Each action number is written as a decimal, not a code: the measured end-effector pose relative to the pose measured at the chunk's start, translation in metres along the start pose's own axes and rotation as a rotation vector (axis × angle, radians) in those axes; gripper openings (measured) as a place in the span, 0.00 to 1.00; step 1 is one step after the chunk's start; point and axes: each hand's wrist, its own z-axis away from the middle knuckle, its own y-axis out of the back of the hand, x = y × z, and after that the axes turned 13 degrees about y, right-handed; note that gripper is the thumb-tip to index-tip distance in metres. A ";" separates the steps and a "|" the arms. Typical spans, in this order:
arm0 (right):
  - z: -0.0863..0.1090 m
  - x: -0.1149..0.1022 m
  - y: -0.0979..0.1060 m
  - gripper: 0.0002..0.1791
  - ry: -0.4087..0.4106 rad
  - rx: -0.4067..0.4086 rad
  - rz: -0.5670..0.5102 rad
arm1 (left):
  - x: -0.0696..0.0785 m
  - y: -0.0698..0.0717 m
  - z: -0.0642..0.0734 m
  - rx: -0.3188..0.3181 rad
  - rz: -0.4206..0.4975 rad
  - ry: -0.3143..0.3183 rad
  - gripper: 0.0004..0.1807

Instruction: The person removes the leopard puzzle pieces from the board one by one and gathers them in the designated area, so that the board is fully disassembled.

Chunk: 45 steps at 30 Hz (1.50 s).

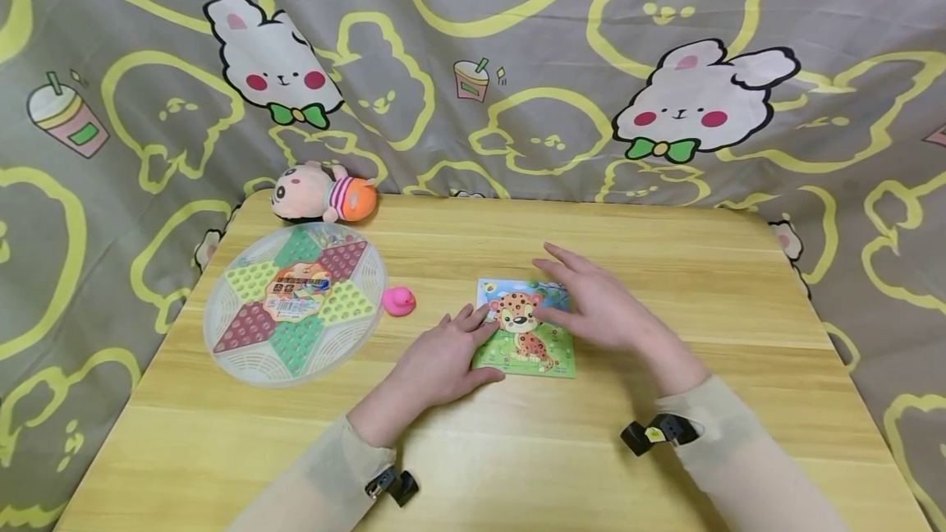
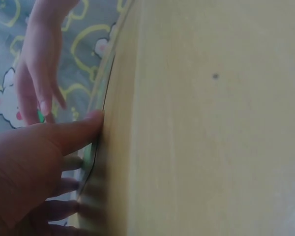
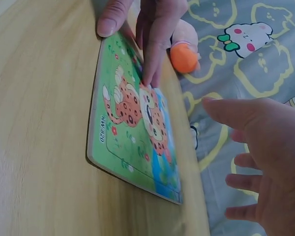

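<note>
A thin, square picture board [image 1: 557,350] lies flat on the table, showing a spotted leopard cub on green grass under a blue sky. In the right wrist view a line runs inside the border of the board [image 3: 130,147], like the frame of a tray puzzle. My left hand [image 1: 443,358] rests at its left side, fingertips on the picture and thumb by the near left corner. Over the right side hovers my right hand [image 1: 602,309], fingers loosely extended and holding nothing. The left wrist view shows the left thumb [image 2: 83,129] at the board's edge.
A pink rubber duck [image 1: 400,301] sits left of the board. Farther left lies a round Chinese checkers board [image 1: 244,286] in clear packaging. Behind it, a plush doll [image 1: 306,190] lies on its side. A patterned curtain [image 1: 547,48] hangs along the table's back edge.
</note>
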 end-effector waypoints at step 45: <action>-0.067 0.016 -0.051 0.25 0.169 -0.082 -0.210 | -0.003 -0.004 -0.005 -0.063 0.098 0.028 0.46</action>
